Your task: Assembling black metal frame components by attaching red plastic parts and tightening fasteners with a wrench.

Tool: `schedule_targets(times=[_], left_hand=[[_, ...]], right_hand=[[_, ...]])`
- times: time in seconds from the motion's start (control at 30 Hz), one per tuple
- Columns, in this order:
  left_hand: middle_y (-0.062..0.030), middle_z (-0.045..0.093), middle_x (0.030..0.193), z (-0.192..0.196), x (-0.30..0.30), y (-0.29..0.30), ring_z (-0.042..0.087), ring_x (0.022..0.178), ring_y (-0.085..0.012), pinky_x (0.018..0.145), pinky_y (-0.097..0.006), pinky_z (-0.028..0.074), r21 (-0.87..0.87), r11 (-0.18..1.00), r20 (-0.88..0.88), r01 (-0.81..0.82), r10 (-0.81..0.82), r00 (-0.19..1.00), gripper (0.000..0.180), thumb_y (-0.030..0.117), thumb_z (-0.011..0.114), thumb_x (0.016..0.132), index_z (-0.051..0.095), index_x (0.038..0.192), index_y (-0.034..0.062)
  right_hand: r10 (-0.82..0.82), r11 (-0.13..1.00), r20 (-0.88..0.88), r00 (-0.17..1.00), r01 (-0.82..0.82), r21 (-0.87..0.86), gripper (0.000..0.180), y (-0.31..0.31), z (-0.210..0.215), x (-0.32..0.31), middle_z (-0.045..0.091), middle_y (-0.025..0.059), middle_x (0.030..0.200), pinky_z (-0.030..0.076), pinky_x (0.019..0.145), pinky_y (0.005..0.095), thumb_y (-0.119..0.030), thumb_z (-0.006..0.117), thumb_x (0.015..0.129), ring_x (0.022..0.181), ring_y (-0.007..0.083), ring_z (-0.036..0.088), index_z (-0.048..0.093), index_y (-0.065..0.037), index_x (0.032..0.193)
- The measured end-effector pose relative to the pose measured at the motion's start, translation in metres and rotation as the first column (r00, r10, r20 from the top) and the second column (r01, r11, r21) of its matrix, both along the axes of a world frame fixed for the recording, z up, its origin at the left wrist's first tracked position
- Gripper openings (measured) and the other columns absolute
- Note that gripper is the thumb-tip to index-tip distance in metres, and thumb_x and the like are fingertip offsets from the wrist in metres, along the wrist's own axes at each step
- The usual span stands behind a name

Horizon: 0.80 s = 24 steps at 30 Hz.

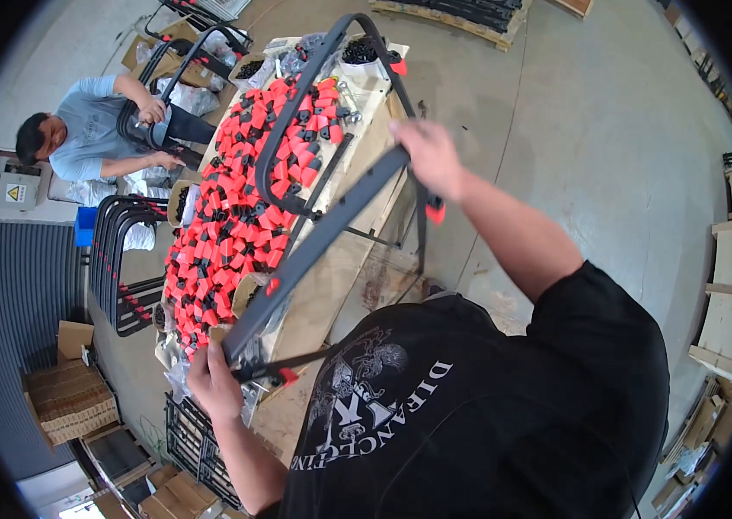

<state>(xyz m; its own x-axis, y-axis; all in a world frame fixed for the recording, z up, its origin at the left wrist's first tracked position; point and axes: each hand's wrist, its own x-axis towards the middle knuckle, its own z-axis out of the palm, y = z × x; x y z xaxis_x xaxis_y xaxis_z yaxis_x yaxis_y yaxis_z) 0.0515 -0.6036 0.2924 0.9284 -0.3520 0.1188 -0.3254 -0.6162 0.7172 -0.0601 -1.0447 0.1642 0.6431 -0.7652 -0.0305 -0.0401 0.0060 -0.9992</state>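
Note:
I hold a dark grey metal frame [322, 229] with curved tubes and red end clips above a wooden workbench [344, 277]. My left hand [213, 381] grips its near lower end, next to a red clip. My right hand [431, 156] grips the far end of its flat bar. The frame's curved loop [297, 95] arches over a big pile of red and black plastic parts [227, 216] spread along the bench.
Another person [89, 138] in a grey shirt sits at the left, handling a similar black frame. Finished black frames [119, 259] stand left of the bench. Cardboard boxes [67, 394] lie at lower left, wooden pallets [729, 294] at right, grey concrete floor [591, 130] beyond.

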Motion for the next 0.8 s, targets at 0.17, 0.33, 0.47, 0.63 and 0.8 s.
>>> schedule_targets(times=[0.17, 0.33, 0.47, 0.63, 0.8], left_hand=[[0.0051, 0.045, 0.065, -0.043, -0.001, -0.107, 0.038, 0.060, -0.0062, 0.053, -0.029, 0.029, -0.233, 0.966, -0.245, -0.116, 0.057, 0.968, 0.042, 0.026, 0.058, 0.105, 0.057, 0.070, 0.0020], [0.0060, 0.042, 0.063, -0.096, -0.006, -0.200, 0.035, 0.062, -0.0060, 0.054, -0.030, 0.028, -0.357, 0.934, -0.191, 0.015, -0.089, 0.977, 0.048, 0.029, 0.056, 0.106, 0.055, 0.069, -0.0017], [0.0038, 0.044, 0.062, -0.119, 0.000, -0.246, 0.036, 0.062, -0.0072, 0.054, -0.030, 0.030, -0.389, 0.913, -0.090, 0.121, -0.168, 0.982, 0.049, 0.029, 0.058, 0.105, 0.055, 0.069, -0.0040], [-0.0047, 0.049, 0.057, -0.135, 0.026, -0.278, 0.042, 0.059, -0.0124, 0.056, -0.035, 0.037, -0.295, 0.952, -0.024, 0.089, -0.100, 0.995, 0.052, 0.035, 0.062, 0.101, 0.059, 0.071, -0.0061], [-0.0087, 0.062, 0.065, -0.121, 0.050, -0.276, 0.052, 0.061, -0.0191, 0.064, -0.036, 0.046, -0.208, 0.977, -0.018, 0.044, -0.049, 0.999, 0.049, 0.038, 0.061, 0.101, 0.069, 0.087, -0.0080]], right_hand=[[-0.187, 0.850, 0.176, 0.966, 0.249, -0.464, 0.047, -0.115, 0.060, 0.005, 0.066, 0.0037, 0.095, 0.050, 0.078, 0.0304, -0.047, 0.061, 0.099, 0.088, 0.0110, 0.059, 0.069, -0.003, 0.113], [-0.178, 0.954, -0.029, 0.984, 0.165, -0.250, 0.053, -0.137, 0.033, -0.096, 0.066, 0.0061, 0.119, 0.044, 0.099, 0.0303, -0.045, 0.060, 0.100, 0.112, 0.0156, 0.057, 0.063, -0.001, 0.129], [-0.242, 0.967, -0.360, 0.901, 0.256, -0.009, 0.053, -0.128, -0.085, -0.212, 0.065, 0.0057, 0.089, 0.049, 0.077, 0.0306, -0.044, 0.065, 0.096, 0.083, 0.0145, 0.057, 0.068, 0.004, 0.117], [-0.148, 0.895, -0.744, 0.652, 0.408, 0.180, 0.057, -0.046, -0.216, -0.356, 0.072, 0.0129, 0.088, 0.055, 0.068, 0.0378, -0.044, 0.070, 0.090, 0.074, 0.0208, 0.067, 0.067, 0.003, 0.121], [0.238, 0.915, -0.927, 0.291, 0.253, 0.315, 0.044, 0.032, -0.297, -0.486, 0.069, 0.0154, 0.081, 0.053, 0.057, 0.0429, -0.039, 0.065, 0.092, 0.064, 0.0253, 0.066, 0.065, 0.004, 0.105]])
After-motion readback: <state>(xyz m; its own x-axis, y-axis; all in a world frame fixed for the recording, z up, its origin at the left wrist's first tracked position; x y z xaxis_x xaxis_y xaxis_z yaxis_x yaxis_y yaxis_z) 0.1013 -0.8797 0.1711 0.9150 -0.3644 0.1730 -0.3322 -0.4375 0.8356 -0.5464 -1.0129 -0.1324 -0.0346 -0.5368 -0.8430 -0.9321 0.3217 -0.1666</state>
